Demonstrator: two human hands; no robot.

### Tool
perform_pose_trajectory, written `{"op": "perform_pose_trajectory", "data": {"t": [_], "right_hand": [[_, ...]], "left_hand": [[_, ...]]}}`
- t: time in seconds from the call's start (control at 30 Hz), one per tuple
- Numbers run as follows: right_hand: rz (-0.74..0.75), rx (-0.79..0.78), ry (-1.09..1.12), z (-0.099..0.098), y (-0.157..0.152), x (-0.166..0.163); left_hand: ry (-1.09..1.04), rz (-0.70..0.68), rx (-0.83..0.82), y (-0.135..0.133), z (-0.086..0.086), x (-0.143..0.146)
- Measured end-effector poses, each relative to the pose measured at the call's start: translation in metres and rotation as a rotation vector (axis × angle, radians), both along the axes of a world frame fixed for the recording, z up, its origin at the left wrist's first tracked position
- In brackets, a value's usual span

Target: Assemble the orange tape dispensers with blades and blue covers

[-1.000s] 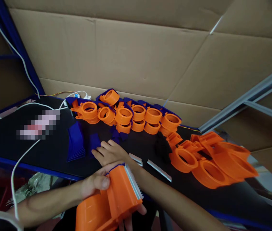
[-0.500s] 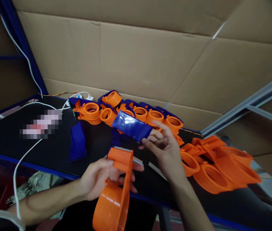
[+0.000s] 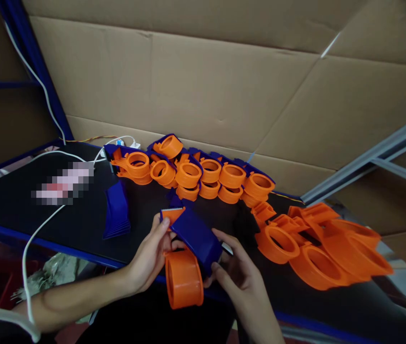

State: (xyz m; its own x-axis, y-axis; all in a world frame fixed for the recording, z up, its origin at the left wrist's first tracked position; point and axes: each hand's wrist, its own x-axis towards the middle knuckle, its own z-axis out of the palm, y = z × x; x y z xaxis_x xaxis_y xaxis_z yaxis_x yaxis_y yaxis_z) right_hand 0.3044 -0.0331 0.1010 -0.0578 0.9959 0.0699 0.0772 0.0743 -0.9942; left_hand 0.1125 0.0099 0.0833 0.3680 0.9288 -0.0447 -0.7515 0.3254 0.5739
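My left hand (image 3: 147, 265) is closed on an orange tape dispenser (image 3: 184, 282), thumb near its toothed metal blade, with the round hub hanging below. My right hand (image 3: 240, 274) pinches the lower right end of a blue plastic cover (image 3: 197, 234). That cover lies slantwise over the dispenser's frame, its upper end beside the blade, and hides much of the frame. Whether the two parts are joined, I cannot tell. A small pale strip (image 3: 227, 248) shows by my right fingers. Behind my hands lies a small dark blue piece (image 3: 174, 197).
Orange-and-blue dispensers (image 3: 210, 171) stand in stacked rows along the cardboard wall (image 3: 195, 81). Orange dispenser bodies (image 3: 317, 265) are heaped at the right. A fanned stack of blue covers (image 3: 116, 210) sits at left, near a white cable (image 3: 27, 253) and a blurred-out patch.
My right hand has brought the blue cover down and towards me onto the dispenser. My left hand has tilted the dispenser, so its hub now faces differently and sits higher.
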Motion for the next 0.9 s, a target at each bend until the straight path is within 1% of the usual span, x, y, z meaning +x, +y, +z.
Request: {"op": "perform_pose_trajectory", "data": {"t": [0.1,0.17,0.23,0.37,0.47,0.53,0.6,0.67,0.77,0.9], "right_hand": [[-0.075,0.127,-0.233,-0.001,-0.005,-0.004],[-0.074,0.192,-0.332,-0.002,-0.007,-0.004],[-0.052,0.209,-0.342,-0.004,-0.006,-0.004],[-0.066,0.202,-0.299,-0.006,0.004,-0.004],[-0.027,0.168,-0.302,0.001,0.009,0.000],[-0.011,0.176,-0.322,0.007,0.007,0.005],[-0.027,0.216,-0.373,0.013,0.001,0.011],[-0.042,0.272,-0.475,0.015,-0.007,0.015],[-0.034,0.345,-0.647,0.014,-0.015,0.019],[-0.054,0.394,-0.740,0.013,-0.017,0.020]], "left_hand": [[-0.049,-0.056,0.026,0.001,0.004,0.000],[-0.062,-0.048,0.044,0.000,0.005,0.000],[-0.047,-0.034,0.055,-0.001,0.006,0.001],[0.028,0.016,0.080,-0.005,0.004,0.004],[0.054,0.032,0.094,-0.005,0.003,0.003],[0.072,0.047,0.091,-0.003,0.003,0.002],[0.091,0.070,0.085,-0.002,0.005,0.000],[0.111,0.107,0.079,-0.002,0.006,-0.001],[0.137,0.128,0.071,-0.003,0.008,-0.001],[0.145,0.127,0.081,-0.005,0.011,-0.001]]}}
